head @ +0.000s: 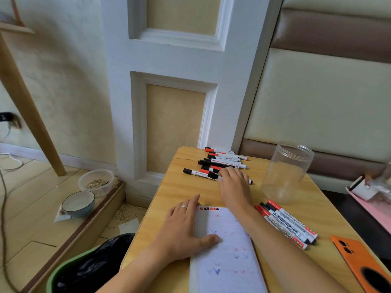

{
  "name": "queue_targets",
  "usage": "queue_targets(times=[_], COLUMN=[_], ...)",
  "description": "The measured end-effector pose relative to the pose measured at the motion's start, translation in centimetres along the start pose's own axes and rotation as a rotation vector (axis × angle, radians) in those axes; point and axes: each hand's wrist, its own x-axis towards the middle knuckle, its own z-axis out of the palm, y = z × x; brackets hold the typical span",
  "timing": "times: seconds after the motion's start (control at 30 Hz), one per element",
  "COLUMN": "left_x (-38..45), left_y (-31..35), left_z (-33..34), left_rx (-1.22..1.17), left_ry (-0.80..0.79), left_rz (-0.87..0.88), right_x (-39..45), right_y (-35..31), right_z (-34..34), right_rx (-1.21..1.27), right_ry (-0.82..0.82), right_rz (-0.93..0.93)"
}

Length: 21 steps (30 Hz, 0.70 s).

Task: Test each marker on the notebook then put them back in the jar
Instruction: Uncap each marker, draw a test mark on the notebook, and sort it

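Observation:
A lined notebook (226, 256) with red and blue test marks lies at the table's near edge. My left hand (186, 227) rests flat on its left side, fingers spread, a ring on one finger. My right hand (234, 185) reaches over the far pile of several red- and black-capped markers (220, 163), its fingers curled on a black-capped marker (213, 176) at the pile's near edge. A second group of markers (289, 224) lies right of the notebook. The clear plastic jar (285, 172) stands upright and open at the right, with nothing inside.
The wooden table (179, 195) stands against a panelled wall. An orange phone case (364, 263) lies at the near right, a pink tray (380, 216) beyond it. On the floor at left are a bin with a black bag (88, 269), a bowl (78, 203) and a plastic tub (96, 181).

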Motion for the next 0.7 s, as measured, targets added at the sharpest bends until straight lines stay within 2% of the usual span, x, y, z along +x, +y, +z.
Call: queue_targets(times=[0.1, 0.23, 0.57, 0.7], left_x=[-0.2, -0.3, -0.4, -0.4], left_y=[0.1, 0.4, 0.1, -0.5], left_z=[0.0, -0.2, 0.0, 0.5], left_rx=[0.001, -0.003, -0.028, -0.014], left_ry=[0.009, 0.02, 0.036, 0.139], left_rz=[0.005, 0.02, 0.057, 0.132], right_x=[-1.2, -4.1, -9.4, -10.0], right_y=[-0.8, -1.9, -2.3, -2.5], right_z=[-1.8, -3.1, -5.5, -5.5], right_rx=[0.036, 0.03, -0.032, -0.029], right_ry=[0.094, 0.037, -0.057, -0.051], right_rz=[-0.121, -0.194, -0.159, -0.133])
